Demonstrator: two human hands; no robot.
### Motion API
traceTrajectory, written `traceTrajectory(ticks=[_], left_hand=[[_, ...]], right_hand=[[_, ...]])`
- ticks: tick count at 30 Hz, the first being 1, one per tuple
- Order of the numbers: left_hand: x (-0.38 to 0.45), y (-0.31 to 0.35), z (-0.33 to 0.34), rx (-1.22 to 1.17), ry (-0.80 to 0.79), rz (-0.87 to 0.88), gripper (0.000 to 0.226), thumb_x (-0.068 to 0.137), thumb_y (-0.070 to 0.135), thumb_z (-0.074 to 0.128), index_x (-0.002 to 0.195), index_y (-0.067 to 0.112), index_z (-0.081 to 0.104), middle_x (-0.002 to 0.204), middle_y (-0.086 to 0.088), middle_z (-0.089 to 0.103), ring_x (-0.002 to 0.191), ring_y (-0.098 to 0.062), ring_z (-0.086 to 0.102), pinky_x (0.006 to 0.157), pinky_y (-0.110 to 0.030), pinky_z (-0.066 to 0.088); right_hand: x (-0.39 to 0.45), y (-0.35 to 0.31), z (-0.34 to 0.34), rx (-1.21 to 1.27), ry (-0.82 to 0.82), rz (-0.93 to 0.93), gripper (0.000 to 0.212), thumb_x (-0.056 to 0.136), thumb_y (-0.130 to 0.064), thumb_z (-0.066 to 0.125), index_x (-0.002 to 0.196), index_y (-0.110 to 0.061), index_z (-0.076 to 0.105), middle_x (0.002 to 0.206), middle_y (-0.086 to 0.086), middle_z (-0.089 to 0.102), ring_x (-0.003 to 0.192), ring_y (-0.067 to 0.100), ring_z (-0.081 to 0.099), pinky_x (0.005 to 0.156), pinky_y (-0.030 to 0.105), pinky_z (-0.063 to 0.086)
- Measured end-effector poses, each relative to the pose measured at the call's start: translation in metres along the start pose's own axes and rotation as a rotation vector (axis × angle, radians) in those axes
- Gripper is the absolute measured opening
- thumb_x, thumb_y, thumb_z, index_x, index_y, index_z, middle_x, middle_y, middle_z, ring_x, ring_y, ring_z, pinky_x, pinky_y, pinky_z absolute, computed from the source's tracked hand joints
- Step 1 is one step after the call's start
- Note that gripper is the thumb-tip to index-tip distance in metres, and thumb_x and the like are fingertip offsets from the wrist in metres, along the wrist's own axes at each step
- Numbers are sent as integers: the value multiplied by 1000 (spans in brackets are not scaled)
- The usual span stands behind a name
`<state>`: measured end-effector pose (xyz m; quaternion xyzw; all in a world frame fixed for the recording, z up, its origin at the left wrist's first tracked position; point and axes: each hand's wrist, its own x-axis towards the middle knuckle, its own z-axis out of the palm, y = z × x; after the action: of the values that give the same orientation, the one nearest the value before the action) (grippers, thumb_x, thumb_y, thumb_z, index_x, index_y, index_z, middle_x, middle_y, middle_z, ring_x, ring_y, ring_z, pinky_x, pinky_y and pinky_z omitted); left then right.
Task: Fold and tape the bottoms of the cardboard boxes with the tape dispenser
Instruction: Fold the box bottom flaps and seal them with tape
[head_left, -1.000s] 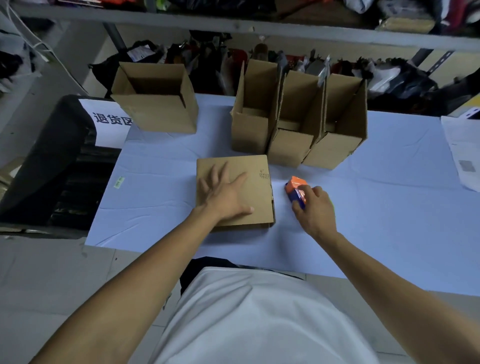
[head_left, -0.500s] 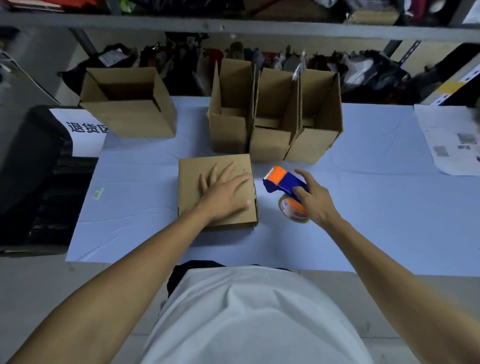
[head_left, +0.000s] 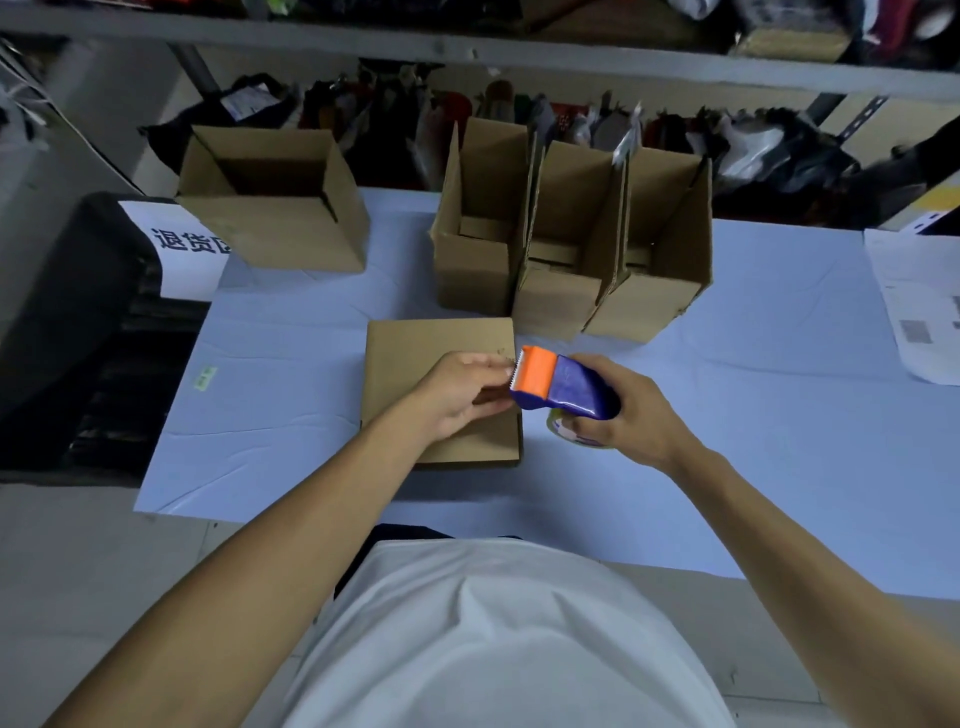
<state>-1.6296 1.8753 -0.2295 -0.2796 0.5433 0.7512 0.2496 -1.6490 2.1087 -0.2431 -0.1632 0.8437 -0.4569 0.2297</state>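
A cardboard box (head_left: 415, 353) lies on the pale blue table (head_left: 779, 415) in front of me, its folded bottom facing up. My right hand (head_left: 628, 421) grips the blue and orange tape dispenser (head_left: 566, 384) and holds it in the air over the box's right edge, orange toothed end pointing left. The tape roll (head_left: 576, 436) shows under my fingers. My left hand (head_left: 457, 395) hovers above the box with its fingertips at the dispenser's toothed end, pinching at the tape end there. The clear tape itself is hard to make out.
Three open boxes (head_left: 556, 306) stand packed together just behind the work box. Another open box (head_left: 280, 228) sits at the back left. Printed paper (head_left: 919, 306) lies at the right edge. A black chair with a white sign (head_left: 187, 244) stands left of the table. Cluttered shelves run behind.
My right hand lifted the dispenser off the table and brought it left over the box's edge. My left hand rose from lying flat on the box and reached the dispenser's toothed end.
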Motion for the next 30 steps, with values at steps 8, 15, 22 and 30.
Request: traceTrajectory(ticks=[8,15,22,30], left_hand=[[10,-7,7,541,345,147,29,95,9,55,69,15,65,77,-9,69,74,-23,68,70,-33,60],[14,7,-5,531,527,203,30,91,11,61,62,19,61,66,-2,66,64,-20,64,69,-33,57],[14,7,-27,533,524,168,17,90,16,67,74,18,69,71,-4,70,58,-12,62,61,-26,55],[21,12,-15,622,564,152,21,84,17,72,64,22,68,74,0,72,81,-24,70,77,-36,60]], right_hand=[[15,-4,-2,-180,-17,-115,69,73,-47,83,129,-49,43,106,-46,51,107,-7,53,73,5,47],[40,-8,-30,-330,-142,-218,70,75,-45,82,133,-41,43,112,-36,52,103,-3,55,68,1,44],[36,29,-57,-446,-135,-150,74,72,-32,87,134,-32,49,112,-22,55,96,8,56,72,6,38],[55,38,-66,-474,-128,-147,72,71,-30,87,133,-30,51,113,-15,61,93,9,56,71,8,37]])
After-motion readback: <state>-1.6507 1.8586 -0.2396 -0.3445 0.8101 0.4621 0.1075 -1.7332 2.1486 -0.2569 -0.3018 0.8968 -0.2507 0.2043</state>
